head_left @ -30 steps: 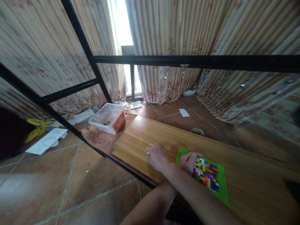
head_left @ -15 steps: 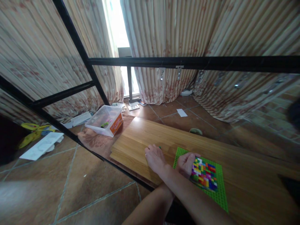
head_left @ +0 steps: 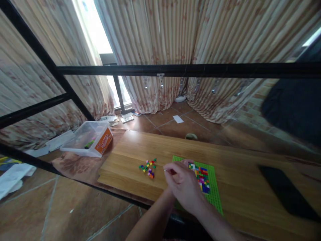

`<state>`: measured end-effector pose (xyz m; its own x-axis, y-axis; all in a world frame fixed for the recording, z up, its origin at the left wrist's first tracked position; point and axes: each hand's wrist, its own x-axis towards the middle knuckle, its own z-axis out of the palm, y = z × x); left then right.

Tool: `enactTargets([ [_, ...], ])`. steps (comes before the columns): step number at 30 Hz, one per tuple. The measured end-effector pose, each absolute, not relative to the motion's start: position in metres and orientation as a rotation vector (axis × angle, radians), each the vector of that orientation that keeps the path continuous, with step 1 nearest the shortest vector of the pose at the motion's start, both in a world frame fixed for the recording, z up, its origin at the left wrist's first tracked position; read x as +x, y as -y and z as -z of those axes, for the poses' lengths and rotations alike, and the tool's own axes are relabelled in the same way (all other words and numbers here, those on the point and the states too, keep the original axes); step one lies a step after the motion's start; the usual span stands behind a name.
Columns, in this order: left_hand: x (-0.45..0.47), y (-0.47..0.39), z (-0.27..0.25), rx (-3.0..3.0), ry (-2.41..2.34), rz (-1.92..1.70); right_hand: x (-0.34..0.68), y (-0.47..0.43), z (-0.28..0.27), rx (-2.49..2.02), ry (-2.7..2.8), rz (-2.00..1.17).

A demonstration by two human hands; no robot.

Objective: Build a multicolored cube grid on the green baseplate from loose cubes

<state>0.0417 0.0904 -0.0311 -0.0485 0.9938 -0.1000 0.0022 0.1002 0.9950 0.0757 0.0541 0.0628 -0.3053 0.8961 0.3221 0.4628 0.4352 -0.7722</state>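
Observation:
A green studded baseplate (head_left: 215,194) lies on the wooden tabletop, bearing a patch of small multicoloured bricks (head_left: 203,177). Just left of the patch is my right hand (head_left: 184,184), crossed over my left wrist. Its thumb and forefinger are curled together; whatever may be between them is too small to make out. Behind it, my left hand (head_left: 187,162) rests by the patch's far left edge, mostly covered, so its grip is hidden. Several loose small bricks (head_left: 147,167) in mixed colours are scattered on the wood to the left of my hands.
A clear plastic box (head_left: 85,139) with an orange label and a few pieces inside stands beyond the table's left end. On the right of the tabletop (head_left: 240,177) lies a dark flat object (head_left: 286,192). A black metal rail (head_left: 140,70) crosses before the curtains.
My right hand has come from over the loose bricks toward the baseplate, now covering most of my left hand. The loose bricks are uncovered. The view has turned right.

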Motion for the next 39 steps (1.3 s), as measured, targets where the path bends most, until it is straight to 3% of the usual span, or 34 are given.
enactTargets([
  [9,0.04,-0.093,0.033,0.874,-0.951,-1.282,0.2,-0.072,-0.021,-1.588,1.445,-0.748],
  [20,0.039,-0.095,0.034,0.816,-0.912,-1.291,0.179,-0.091,0.004,-1.424,1.465,-0.838],
  [39,0.041,-0.094,0.035,0.845,-0.912,-1.291,0.175,-0.093,-0.004,-1.46,1.379,-1.01],
])
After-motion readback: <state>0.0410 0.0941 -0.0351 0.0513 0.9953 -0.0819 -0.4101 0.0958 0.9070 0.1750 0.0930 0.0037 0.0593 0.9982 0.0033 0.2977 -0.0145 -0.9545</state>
